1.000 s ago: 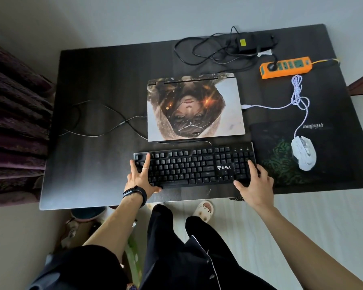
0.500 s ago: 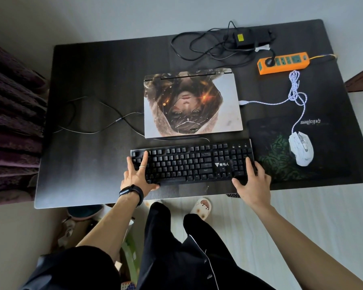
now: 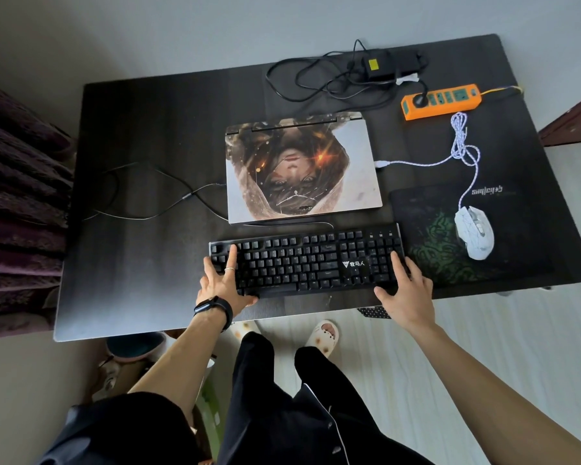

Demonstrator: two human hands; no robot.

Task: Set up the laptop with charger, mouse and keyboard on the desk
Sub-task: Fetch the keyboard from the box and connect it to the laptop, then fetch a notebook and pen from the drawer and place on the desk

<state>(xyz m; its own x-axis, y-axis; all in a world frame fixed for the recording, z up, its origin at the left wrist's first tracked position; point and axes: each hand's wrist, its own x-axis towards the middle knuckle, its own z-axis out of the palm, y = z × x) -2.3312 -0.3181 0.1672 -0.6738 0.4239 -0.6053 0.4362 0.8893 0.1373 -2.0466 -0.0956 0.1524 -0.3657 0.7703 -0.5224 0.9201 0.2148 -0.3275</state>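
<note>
Dark wood-grain worktop [image 3: 141,263] is seen from above, set against a pale wall, with light flooring along its near edge.

The left hand [image 3: 223,286] is laid on the left end of the black keyboard [image 3: 307,261], fingers spread over the corner keys and thumb hooked under the near edge. The right hand [image 3: 405,288] is placed on the right end in the same manner, thumb at the near edge. The keyboard is thus gripped at both ends and lies flat, close to the near edge of the worktop.

Just beyond the keyboard, the closed laptop [image 3: 304,169] is positioned, its lid covered by a printed picture. A thin black cable is connected at its left side and trails across the worktop to the left.

To the right of the keyboard, the dark mouse pad [image 3: 450,263] is laid touching or almost touching it, with the white mouse [image 3: 474,233] resting on it. The white braided mouse cable [image 3: 463,152] is run to the right side of the laptop.

At the far edge, the charger [image 3: 388,63] is placed among loose loops of cord, beside the orange power strip [image 3: 441,100].

Open room is available over the left portion of the worktop.
</note>
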